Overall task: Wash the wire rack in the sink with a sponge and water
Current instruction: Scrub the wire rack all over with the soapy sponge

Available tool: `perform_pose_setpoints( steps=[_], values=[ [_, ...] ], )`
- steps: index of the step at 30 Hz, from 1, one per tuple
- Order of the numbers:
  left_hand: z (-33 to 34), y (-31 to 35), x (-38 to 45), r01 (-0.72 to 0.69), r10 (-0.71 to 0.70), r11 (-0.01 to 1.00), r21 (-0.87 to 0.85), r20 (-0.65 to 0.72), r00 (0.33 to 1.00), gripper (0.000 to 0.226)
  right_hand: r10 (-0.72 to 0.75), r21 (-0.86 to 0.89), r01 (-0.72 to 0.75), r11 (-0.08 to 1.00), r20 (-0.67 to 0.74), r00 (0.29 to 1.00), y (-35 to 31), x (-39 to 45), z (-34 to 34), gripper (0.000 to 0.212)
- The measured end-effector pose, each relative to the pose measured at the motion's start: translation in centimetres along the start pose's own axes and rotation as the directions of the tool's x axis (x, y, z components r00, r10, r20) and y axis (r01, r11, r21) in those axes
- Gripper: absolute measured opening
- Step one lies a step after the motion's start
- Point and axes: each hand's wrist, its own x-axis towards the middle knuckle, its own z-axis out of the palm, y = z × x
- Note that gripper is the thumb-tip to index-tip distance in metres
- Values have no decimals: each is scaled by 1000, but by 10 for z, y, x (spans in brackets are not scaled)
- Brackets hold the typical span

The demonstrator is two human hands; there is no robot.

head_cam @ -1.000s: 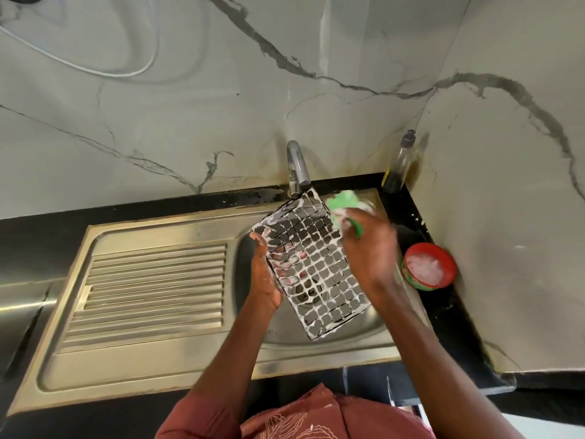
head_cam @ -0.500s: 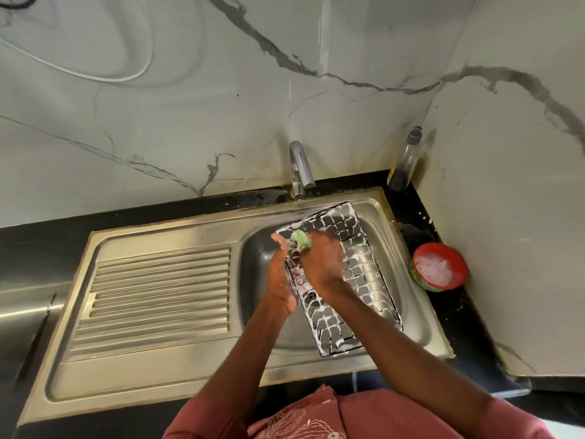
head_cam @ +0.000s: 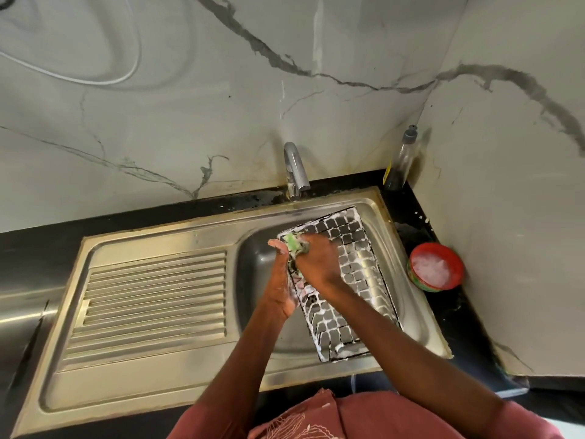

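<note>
Marble-veined wall panels back a dark counter carrying a steel sink (head_cam: 373,205), whose ribbed draining board (head_cam: 152,296) lies to the left of both hands. Left hand (head_cam: 280,280): set against the left long edge of the wire rack (head_cam: 354,270), fingers running along the wires; whether they curl round the edge cannot be told. Sponge (head_cam: 296,243), green: pressed on the rack's far left corner, just beyond the left hand's fingertips. Right hand (head_cam: 318,263): fingers curled round the sponge, arm crossing over the rack. The rack rests tilted in the basin, white with suds over its whole grid. A dry faucet (head_cam: 296,169) stands beyond the hands; to their right stand a bottle (head_cam: 400,161) in the corner and a red tub (head_cam: 435,267) of white soap. Step in hand, as judged: soaping, near its end. The next move calls for opening the tap, which means freeing one hand, and for turning the rack under the stream.
</note>
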Motion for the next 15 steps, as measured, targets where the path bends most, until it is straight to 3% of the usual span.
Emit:
perform_pose_setpoints(
  steps=[3, 7, 9, 10, 12, 15],
  values=[
    [2, 6, -3, -49, 50, 999, -18, 7, 999, 76, -38, 116, 31, 993, 62, 997, -3, -8, -3, 28],
    [-9, 0, 5, -78, 77, 996, -36, -26, 997, 114, -28, 218, -15, 976, 195, 980, -4, -13, -13, 39],
    [-8, -1, 9, -47, 46, 998, -52, -32, 998, 123, -3, 157, -16, 987, 123, 992, -3, -8, -13, 36],
    [-7, 0, 9, -29, 28, 999, -35, -24, 999, 121, -7, 72, 2, 997, 61, 998, -1, -4, -12, 36],
    [-2, 2, 5, -17, 16, 1000, -3, -40, 999, 94, -8, -62, 8, 998, 0, 1000, -1, -2, -10, 38],
    [6, 4, 0, -19, 22, 999, 38, -77, 997, 56, -9, -46, 13, 999, 90, 996, 0, -5, -6, 30]
  ],
)
